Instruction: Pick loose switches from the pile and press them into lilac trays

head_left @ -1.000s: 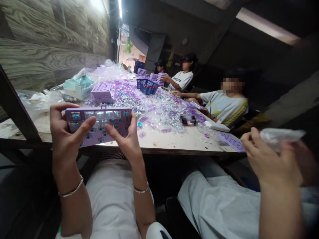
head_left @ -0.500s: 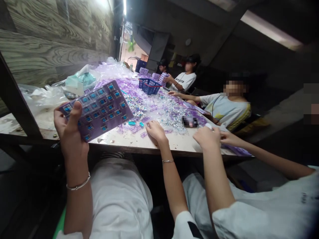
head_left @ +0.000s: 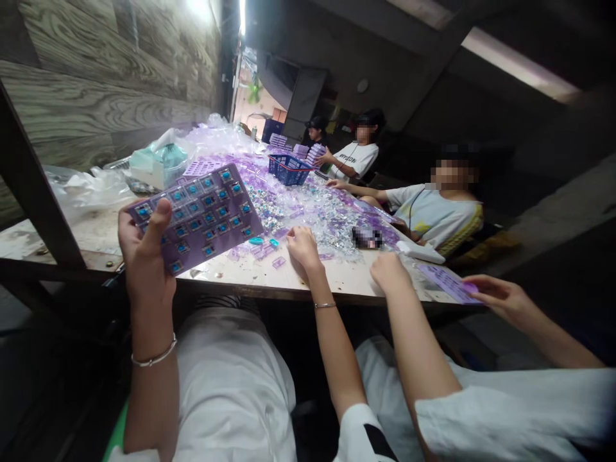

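My left hand (head_left: 151, 256) grips a flat purple plate (head_left: 212, 221) at its left edge, thumb across its face. The plate is tilted up above the table and carries rows of small square clear-and-blue pieces; some spots are bare. My right hand (head_left: 303, 247), with a bangle on its wrist, rests at the table near the front edge. Its fingers are curled together, and whatever they hold is hidden. Close by lie clear purple strips (head_left: 262, 250) and two teal pieces (head_left: 256, 240). Beyond them spreads a heap of small white and blue parts (head_left: 269, 208).
To my right, a co-worker's hand (head_left: 500, 298) holds another purple plate (head_left: 440, 282); their other hand (head_left: 391, 273) rests nearby. A blue basket (head_left: 289, 170) stands mid-table. Plastic bags (head_left: 96, 186) lie left beside a metal post (head_left: 43, 173). More people sit along the far right side.
My left hand and the plate appear slightly farther right and lower. My right hand has shifted a little. The co-worker's far hand has moved right, with a purple plate in it.
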Action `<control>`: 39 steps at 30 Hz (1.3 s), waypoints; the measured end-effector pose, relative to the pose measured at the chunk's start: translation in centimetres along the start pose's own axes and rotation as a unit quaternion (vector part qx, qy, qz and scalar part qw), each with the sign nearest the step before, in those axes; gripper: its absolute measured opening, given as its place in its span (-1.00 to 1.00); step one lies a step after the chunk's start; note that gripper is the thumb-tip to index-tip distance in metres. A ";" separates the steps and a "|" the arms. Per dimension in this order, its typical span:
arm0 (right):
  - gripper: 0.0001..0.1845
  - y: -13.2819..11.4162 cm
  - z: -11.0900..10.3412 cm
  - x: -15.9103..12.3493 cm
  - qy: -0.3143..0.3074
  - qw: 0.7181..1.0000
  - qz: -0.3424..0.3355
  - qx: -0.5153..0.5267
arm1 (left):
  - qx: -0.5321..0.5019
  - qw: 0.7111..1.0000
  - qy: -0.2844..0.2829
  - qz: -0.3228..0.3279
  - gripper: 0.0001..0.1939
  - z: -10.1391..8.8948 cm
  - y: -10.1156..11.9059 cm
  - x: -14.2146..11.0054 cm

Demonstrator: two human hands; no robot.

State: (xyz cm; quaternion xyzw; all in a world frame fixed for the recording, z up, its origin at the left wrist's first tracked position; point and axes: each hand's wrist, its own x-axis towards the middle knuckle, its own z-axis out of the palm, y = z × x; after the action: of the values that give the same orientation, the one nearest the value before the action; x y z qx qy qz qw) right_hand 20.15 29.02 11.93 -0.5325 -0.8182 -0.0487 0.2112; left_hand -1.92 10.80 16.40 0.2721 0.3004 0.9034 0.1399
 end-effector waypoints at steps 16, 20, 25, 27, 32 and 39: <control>-0.75 1.8 -1.0 -3.0 -0.030 0.999 -0.033 0.012 | 0.031 0.999 -0.013 -0.014 -0.33 0.5 0.4 -0.2; -0.76 1.3 -0.9 -2.7 -0.023 0.999 -0.034 0.018 | 0.035 0.999 -0.033 -0.019 -0.36 1.0 0.5 -0.7; -0.80 1.2 -0.7 -2.8 -0.003 0.998 -0.035 0.061 | 0.034 0.999 -0.027 -0.009 -0.25 1.1 0.6 -0.8; -0.83 1.0 -0.6 -2.6 0.009 0.995 -0.030 0.095 | 0.034 0.999 -0.025 -0.008 -0.26 1.0 0.6 -0.7; -0.85 0.2 -1.9 -3.3 0.090 0.970 -0.006 0.225 | 0.035 0.999 -0.020 -0.010 -0.26 0.8 0.4 -0.6; -0.79 -3.5 -8.1 -6.7 0.167 0.860 -0.020 0.481 | 0.067 0.993 -0.077 -0.057 -0.50 0.6 0.7 -0.8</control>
State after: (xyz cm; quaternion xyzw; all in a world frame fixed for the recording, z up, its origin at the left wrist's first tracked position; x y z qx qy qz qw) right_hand 21.67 19.38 17.10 -0.3321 -0.7024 0.2586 0.5740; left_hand -0.99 10.26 16.95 0.3317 0.3632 0.8485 0.1951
